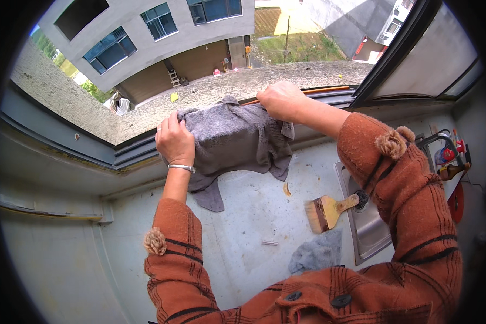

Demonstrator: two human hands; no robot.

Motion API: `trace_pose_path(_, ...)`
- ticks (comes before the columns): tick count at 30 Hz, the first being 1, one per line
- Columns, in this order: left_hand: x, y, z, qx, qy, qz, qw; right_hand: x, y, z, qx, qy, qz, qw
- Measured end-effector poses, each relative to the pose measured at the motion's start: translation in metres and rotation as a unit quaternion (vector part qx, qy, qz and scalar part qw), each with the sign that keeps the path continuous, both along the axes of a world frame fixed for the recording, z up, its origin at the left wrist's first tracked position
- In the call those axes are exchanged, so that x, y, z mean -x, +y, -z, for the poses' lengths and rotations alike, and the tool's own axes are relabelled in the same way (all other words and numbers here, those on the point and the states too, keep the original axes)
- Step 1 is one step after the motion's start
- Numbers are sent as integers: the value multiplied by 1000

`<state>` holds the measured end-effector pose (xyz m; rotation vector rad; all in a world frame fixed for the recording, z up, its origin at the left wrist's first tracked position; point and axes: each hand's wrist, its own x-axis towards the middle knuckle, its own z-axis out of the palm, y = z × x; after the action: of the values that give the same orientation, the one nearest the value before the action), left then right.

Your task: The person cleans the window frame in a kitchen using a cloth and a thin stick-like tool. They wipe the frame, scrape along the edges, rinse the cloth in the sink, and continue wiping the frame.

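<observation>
A dark grey towel point(231, 137) is draped over the sill track of the open sliding window, its lower corners hanging down onto the pale countertop. My left hand point(175, 135) grips the towel's left end, fingers bent over the track and a silver bracelet at the wrist. At the other end, my right hand point(281, 101) is closed in a fist over the bunched cloth; its fingertips are hidden. An orange-brown strip point(328, 90) runs along the metal window track point(328, 98) on both sides of that fist.
A wide paintbrush point(326, 212) lies with its handle over the steel sink's rim point(354, 243). Nearer me are a crumpled grey-blue cloth point(318, 251) and a small clear tube point(269, 243). A faucet point(441, 137) and bottles point(445, 156) stand right. Outside is a rough ledge point(210, 91).
</observation>
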<state>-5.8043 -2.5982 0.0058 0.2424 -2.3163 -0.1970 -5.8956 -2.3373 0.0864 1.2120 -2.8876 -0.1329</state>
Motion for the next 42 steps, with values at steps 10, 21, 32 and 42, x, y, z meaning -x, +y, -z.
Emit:
trace_pose_path(10,24,67,-4,-97,28,63,993,-24,-45,0,64,-9,-21,998)
trace_pose_path(21,-84,81,-16,-399,14,271,876,-63,-13,61,330,35,-174,927)
trace_pose_path(32,-179,25,-52,-375,-30,139,916,-144,112,101,554,-177,51,812)
trace_pose_path(42,-36,-32,-36,-178,11,2,984,-38,46,24,348,43,50,935)
